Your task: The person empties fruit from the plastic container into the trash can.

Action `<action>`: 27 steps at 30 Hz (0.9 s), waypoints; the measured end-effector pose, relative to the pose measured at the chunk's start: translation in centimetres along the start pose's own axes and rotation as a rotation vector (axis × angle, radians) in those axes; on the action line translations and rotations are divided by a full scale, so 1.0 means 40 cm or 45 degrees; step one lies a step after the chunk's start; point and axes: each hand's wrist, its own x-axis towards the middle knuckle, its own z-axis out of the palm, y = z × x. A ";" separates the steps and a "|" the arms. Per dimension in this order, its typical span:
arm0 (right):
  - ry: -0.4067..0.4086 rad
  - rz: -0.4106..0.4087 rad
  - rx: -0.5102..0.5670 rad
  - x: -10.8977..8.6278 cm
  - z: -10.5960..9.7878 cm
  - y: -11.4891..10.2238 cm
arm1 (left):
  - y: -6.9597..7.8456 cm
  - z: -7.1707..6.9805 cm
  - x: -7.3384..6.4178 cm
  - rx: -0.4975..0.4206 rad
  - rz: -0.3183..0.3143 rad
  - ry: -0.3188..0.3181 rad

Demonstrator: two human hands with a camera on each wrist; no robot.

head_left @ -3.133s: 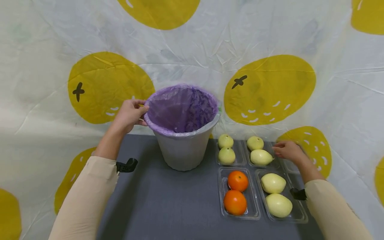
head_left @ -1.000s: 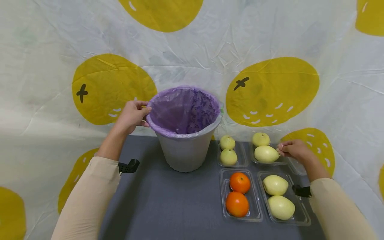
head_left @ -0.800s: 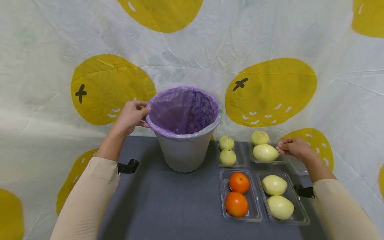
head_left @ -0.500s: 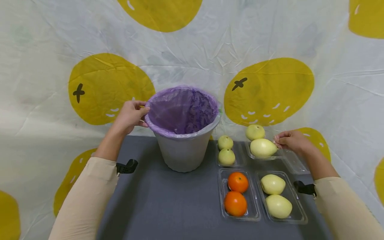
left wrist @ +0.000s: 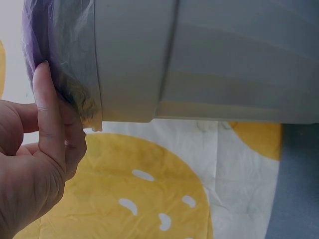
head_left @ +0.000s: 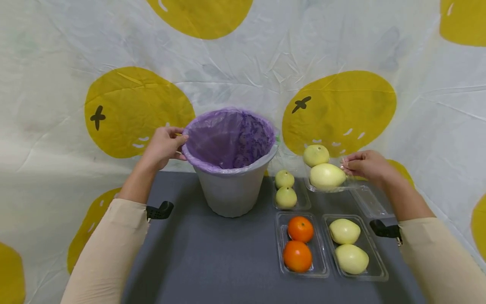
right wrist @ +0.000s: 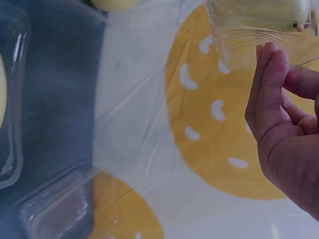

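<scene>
In the head view, right of the middle, the right hand (head_left: 368, 166) pinches the end of a see-through tray (right wrist: 234, 40) between thumb and fingertips. The tray looks to be off the table (head_left: 224, 266), with a round pale fruit (head_left: 316, 156) and a longer one (head_left: 328, 176) side by side in it. Left of the middle, the left hand (head_left: 163, 145) grips the rim of the bin (head_left: 231, 194), thumb and fingers at the edge of the purple bag (head_left: 212, 141) lining it.

The step in hand seems to be carrying the tray. Because it is held at one end only, its far end will probably want to sag, and thin plastic may flex under two heavy fruits; a firm pinch, a level wrist and a slow, smooth path would serve best. The fruits are loose, so a sudden tilt could roll one over the low edge. The tray should pass well above the small fruits (head_left: 286, 197) near the bin's lower right. The left hand does best with a light, steady grip, so that the bin stands upright and the bag does not slip. How level the tray lies cannot be told exactly.
</scene>
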 end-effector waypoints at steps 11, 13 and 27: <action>-0.010 -0.036 0.217 -0.008 0.011 -0.103 | 0.001 -0.010 -0.005 0.006 0.003 0.006; -0.011 -0.047 0.252 -0.008 0.011 -0.122 | 0.000 -0.010 -0.003 0.002 0.003 0.005; 0.038 -0.058 0.191 -0.028 0.007 -0.255 | -0.003 -0.003 0.002 -0.025 0.003 0.009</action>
